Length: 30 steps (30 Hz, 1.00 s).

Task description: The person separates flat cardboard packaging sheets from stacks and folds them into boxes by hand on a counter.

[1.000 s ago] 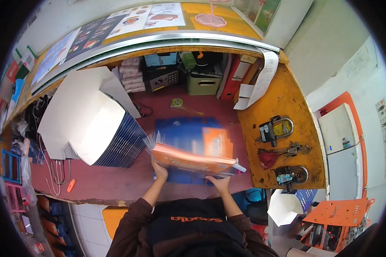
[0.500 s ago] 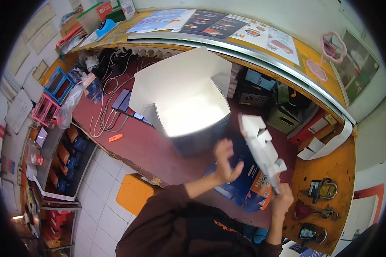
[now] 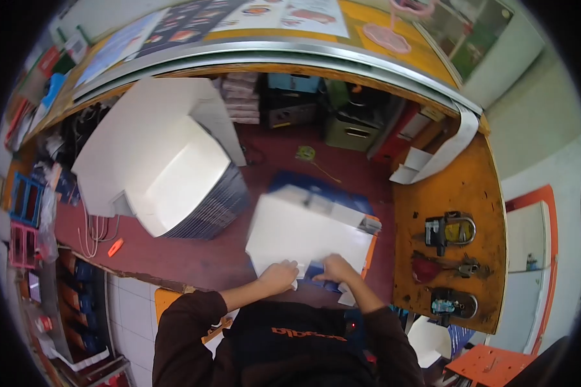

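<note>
Half a second ago the white flat-packed carton (image 3: pixel 306 235) stood upright in the right hand (image 3: pixel 334 267) alone; now it lies white side up at lower centre, over the blue stack (image 3: pixel 316 187), both hands, left hand (image 3: pixel 279 276) included, gripping its near edge.

Dark brown long sleeves, orange chest lettering.
</note>
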Each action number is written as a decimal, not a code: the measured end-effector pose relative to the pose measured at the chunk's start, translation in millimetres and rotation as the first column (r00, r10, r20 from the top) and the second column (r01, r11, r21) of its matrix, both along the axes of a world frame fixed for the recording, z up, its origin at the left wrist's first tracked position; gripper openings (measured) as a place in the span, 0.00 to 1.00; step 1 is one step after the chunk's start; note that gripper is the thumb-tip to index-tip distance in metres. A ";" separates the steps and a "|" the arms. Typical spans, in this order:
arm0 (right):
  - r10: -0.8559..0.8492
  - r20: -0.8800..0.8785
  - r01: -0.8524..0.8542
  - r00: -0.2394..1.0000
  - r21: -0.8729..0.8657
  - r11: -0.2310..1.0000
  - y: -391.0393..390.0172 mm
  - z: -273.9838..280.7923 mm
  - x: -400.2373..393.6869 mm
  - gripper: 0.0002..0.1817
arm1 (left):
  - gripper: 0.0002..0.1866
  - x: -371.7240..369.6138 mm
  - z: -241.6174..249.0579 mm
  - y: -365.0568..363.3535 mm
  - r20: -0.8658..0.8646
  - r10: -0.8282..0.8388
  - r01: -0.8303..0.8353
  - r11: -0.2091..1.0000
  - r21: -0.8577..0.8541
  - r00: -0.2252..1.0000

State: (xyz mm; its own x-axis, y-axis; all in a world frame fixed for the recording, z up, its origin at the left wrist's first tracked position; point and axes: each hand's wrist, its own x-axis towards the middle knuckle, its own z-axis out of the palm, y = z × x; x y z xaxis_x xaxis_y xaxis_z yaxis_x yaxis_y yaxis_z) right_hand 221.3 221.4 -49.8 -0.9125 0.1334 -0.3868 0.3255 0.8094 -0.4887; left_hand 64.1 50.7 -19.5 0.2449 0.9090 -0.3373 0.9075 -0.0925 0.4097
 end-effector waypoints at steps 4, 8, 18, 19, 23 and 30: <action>-0.249 -0.076 0.231 0.965 -0.196 0.953 14.0 -7.0 -12.4 0.26 | 0.40 -14.5 19.1 -12.0 -0.262 -0.009 0.112 0.918 0.381 0.965; -0.267 -0.115 0.278 0.957 0.094 0.956 -1.8 4.5 -12.1 0.22 | 0.36 -28.7 -26.3 0.8 -0.158 -0.037 0.082 0.953 0.292 0.987; -0.539 -0.372 0.651 0.756 0.338 0.680 -8.1 -6.4 -26.8 0.29 | 0.17 -41.2 -27.7 81.1 0.211 0.318 -0.319 0.947 -0.028 0.924; -0.548 -0.370 0.656 0.750 0.313 0.686 -7.3 -3.8 -27.4 0.27 | 0.16 -38.6 -32.0 92.6 0.132 0.332 -0.313 0.939 -0.141 0.934; -0.529 -0.418 0.644 0.739 0.205 0.737 -8.1 -4.2 -25.2 0.29 | 0.19 -27.2 -37.1 93.6 -0.030 0.263 -0.253 0.949 0.191 0.964; -0.528 -0.450 0.643 0.721 0.150 0.751 -7.7 1.2 -26.2 0.27 | 0.29 -26.4 -41.0 91.6 0.028 0.452 -0.424 0.810 0.405 0.892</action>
State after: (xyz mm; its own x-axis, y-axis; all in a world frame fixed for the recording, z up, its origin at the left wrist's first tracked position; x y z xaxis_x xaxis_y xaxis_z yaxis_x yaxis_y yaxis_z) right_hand 195.1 213.7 -48.6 -0.6716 0.7355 0.0895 0.6291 0.6300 -0.4554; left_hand 37.7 142.4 -60.5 -0.2207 0.9731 0.0664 0.9139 0.1825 0.3625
